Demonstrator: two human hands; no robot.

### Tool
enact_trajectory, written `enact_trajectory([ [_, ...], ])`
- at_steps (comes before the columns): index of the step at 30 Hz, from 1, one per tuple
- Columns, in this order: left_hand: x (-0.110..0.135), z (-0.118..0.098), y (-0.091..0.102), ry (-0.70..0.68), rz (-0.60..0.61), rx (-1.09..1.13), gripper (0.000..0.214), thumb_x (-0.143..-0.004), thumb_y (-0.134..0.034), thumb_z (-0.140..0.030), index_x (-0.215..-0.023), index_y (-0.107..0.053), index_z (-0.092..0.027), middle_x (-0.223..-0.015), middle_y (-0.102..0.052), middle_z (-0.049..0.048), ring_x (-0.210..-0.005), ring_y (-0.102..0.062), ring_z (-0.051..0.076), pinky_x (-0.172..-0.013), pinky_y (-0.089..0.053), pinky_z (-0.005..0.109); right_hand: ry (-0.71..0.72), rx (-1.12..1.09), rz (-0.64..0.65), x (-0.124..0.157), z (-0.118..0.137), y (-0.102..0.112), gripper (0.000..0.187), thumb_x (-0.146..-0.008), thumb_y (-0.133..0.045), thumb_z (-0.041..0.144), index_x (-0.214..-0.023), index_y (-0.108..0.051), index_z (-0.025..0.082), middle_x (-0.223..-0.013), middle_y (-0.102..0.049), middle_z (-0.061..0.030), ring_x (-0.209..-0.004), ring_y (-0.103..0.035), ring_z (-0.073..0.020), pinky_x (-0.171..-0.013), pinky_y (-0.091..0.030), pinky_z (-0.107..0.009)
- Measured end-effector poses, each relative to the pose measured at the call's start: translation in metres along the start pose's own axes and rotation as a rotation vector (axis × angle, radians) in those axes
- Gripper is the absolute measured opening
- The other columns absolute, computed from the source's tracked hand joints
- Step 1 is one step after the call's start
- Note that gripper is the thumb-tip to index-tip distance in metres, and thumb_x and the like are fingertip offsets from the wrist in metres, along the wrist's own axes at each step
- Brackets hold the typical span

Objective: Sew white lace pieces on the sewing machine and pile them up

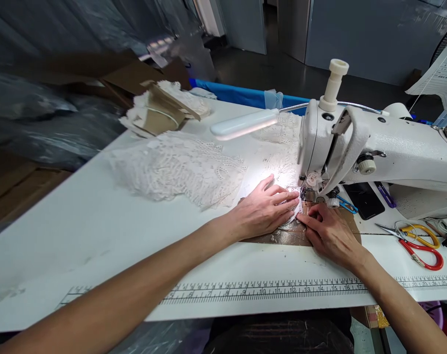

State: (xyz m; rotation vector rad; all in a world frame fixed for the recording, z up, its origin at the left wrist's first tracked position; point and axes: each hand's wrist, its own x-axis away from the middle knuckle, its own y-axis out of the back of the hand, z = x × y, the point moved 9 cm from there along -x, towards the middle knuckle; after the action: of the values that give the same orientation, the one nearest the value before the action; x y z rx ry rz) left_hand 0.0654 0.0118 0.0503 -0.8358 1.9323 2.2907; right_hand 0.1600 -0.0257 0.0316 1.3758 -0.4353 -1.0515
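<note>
My left hand lies flat on a piece of white lace beside the needle area of a white sewing machine. Its fingers are stretched out, the fingertips close to the presser foot. Just right of it, my right hand has curled fingers at the near edge of the same lace, one fingertip touching it. How much lace lies between those fingers is hidden. Beneath both hands is the brown, shiny plate around the needle. Lamp light falls brightly on the lace behind my left hand.
A heap of white lace lies left on the white table. The lamp reaches over from the machine. At right are red-and-yellow-handled scissors and a black phone. A printed ruler runs along the front edge.
</note>
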Motion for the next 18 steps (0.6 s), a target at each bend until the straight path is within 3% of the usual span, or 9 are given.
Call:
enact_trajectory([
  [4, 0.0006, 0.003, -0.0053, 0.037, 0.055, 0.031, 0.037, -0.105, -0.031, -0.028, -0.115, -0.066, -0.018, -0.109, -0.072, 0.0079, -0.097, -0.064, 0.022, -0.105, -0.04, 0.054, 0.006, -0.005, -0.013, 0.0, 0.0001, 0.0, 0.034, -0.089, -0.049, 0.012, -0.118, -0.065, 0.021, -0.098, -0.059, -0.0097, -0.085, -0.055, -0.0222, -0.074, -0.051, -0.037],
  [11, 0.003, 0.0032, -0.0074, 0.029, 0.03, 0.028, 0.037, -0.105, -0.033, -0.029, -0.117, -0.065, -0.017, -0.111, -0.072, 0.0094, -0.097, -0.065, 0.023, -0.105, -0.041, 0.057, -0.075, -0.079, -0.067, 0.0005, -0.0081, 0.0065, 0.036, -0.093, -0.041, 0.012, -0.123, -0.062, 0.015, -0.1, -0.058, -0.0121, -0.087, -0.059, -0.0223, -0.079, -0.055, -0.037],
  [18, 0.0021, 0.0004, -0.0031, 0.002, -0.018, 0.007, 0.037, -0.105, -0.033, -0.028, -0.114, -0.066, -0.014, -0.108, -0.072, 0.0112, -0.094, -0.065, 0.023, -0.101, -0.044, 0.057, -0.038, -0.058, 0.023, -0.0004, -0.0032, -0.0013, 0.043, -0.09, -0.05, 0.013, -0.131, -0.059, 0.024, -0.105, -0.055, -0.0105, -0.087, -0.055, -0.0225, -0.075, -0.053, -0.038],
])
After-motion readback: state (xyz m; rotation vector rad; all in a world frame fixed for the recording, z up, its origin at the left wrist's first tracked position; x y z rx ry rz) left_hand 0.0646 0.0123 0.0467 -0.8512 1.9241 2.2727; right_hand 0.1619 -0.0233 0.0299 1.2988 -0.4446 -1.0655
